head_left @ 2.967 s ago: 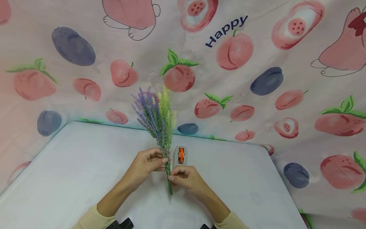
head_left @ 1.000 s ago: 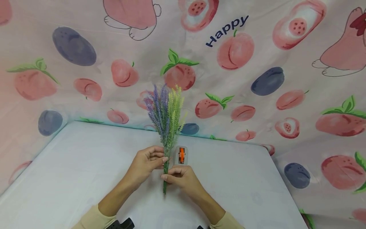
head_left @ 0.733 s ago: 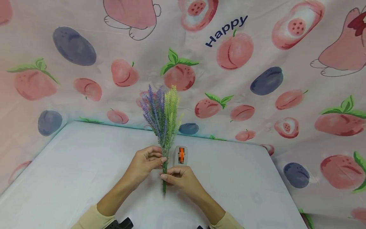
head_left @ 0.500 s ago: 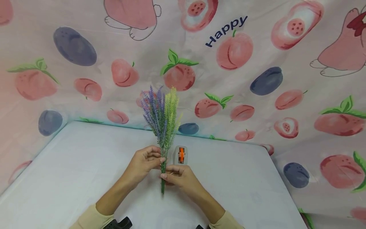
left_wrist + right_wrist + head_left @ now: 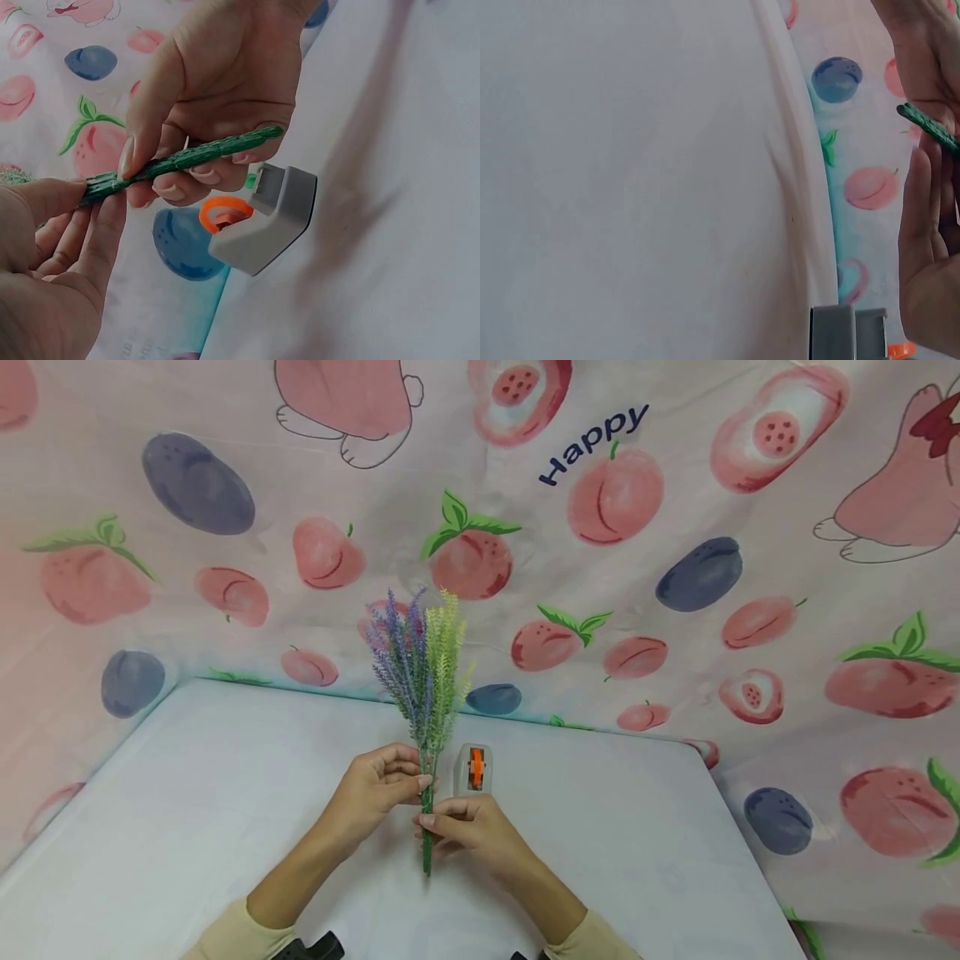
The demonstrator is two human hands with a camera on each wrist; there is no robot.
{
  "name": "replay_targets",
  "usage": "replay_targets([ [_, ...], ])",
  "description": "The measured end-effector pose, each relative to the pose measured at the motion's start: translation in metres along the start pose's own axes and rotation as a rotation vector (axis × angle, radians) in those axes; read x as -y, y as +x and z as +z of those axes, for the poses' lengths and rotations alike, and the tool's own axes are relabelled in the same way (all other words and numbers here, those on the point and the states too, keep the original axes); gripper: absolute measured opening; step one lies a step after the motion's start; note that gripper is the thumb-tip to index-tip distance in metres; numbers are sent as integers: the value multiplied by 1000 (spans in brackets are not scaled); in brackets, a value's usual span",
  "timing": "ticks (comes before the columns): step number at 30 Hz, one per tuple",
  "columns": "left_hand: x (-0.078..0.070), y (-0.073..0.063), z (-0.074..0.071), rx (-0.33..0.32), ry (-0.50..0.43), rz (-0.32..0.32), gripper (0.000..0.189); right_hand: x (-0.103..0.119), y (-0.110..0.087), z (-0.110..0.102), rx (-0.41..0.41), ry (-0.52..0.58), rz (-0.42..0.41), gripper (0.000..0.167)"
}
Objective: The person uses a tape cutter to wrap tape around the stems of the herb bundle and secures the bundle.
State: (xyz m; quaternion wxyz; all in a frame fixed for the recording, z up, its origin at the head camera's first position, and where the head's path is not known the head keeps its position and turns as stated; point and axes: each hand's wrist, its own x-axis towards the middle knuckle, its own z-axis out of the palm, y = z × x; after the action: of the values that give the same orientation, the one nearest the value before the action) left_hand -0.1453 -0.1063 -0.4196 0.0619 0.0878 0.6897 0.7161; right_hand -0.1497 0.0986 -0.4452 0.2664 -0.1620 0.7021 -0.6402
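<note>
A bunch of artificial lavender (image 5: pixel 420 677), purple spikes on the left and yellow-green ones on the right, is held upright over the table. My left hand (image 5: pixel 386 783) pinches the green stems below the flowers, thumb in front and fingers behind. Just below it, my right hand (image 5: pixel 476 828) pinches the same stems between thumb and fingers. The bare stem ends (image 5: pixel 225 150) stick out past the right hand's fingers in the left wrist view. In the right wrist view only the tip of the stems (image 5: pixel 922 124) shows at the right edge.
A grey tape dispenser (image 5: pixel 483 777) with an orange wheel stands on the white-covered table (image 5: pixel 637 843), just right of the stems and behind the right hand. A fruit-printed curtain (image 5: pixel 562 568) hangs close along the table's back edge.
The bunch has swung from leaning left to nearly upright, then shifted slightly left. Both hands have kept hold of the stems, with the right hand moving a little left. The tape dispenser has stayed put.
</note>
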Motion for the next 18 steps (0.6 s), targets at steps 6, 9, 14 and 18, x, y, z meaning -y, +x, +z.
replay_targets([
  [6,0,-1,0,-27,27,-7,32,2,0,5,-57,-3,-14,35],
  [9,0,-1,-1,-35,40,-8,32,0,1,6,-69,2,6,34],
  [14,1,-2,-5,-40,54,-17,35,-1,2,8,-85,39,26,30],
  [18,3,-4,-9,-42,55,-36,36,-1,2,10,-97,40,20,25],
])
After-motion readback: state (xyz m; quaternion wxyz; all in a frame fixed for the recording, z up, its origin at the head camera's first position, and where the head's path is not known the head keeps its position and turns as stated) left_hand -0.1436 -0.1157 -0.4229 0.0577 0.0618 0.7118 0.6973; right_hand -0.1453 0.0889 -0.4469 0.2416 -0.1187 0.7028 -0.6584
